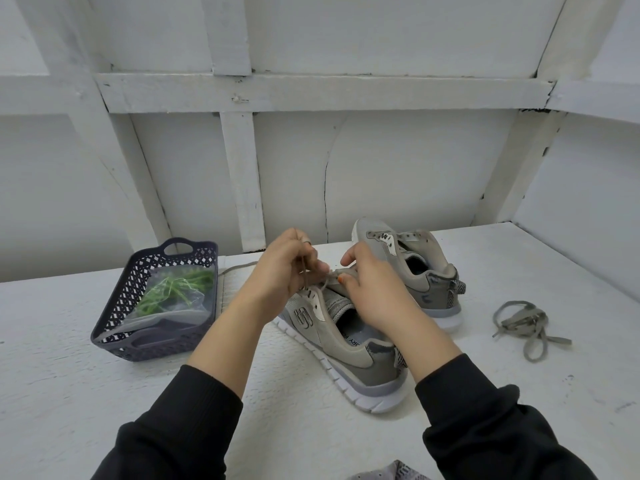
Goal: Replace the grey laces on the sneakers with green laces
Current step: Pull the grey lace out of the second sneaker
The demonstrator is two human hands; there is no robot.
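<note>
Two grey sneakers stand on the white table. The near sneaker points away from me, and my hands cover its front. My left hand pinches a grey lace that is still threaded in this shoe; the lace's loose end trails off to the left on the table. My right hand grips the shoe's tongue and upper. The far sneaker stands behind, its eyelets bare. A loose grey lace lies in a heap on the right. Green laces lie in a clear bag inside the basket.
A dark purple lattice basket stands at the left. A white wall with wooden battens closes off the back of the table. A patch of grey mesh fabric shows at the bottom edge.
</note>
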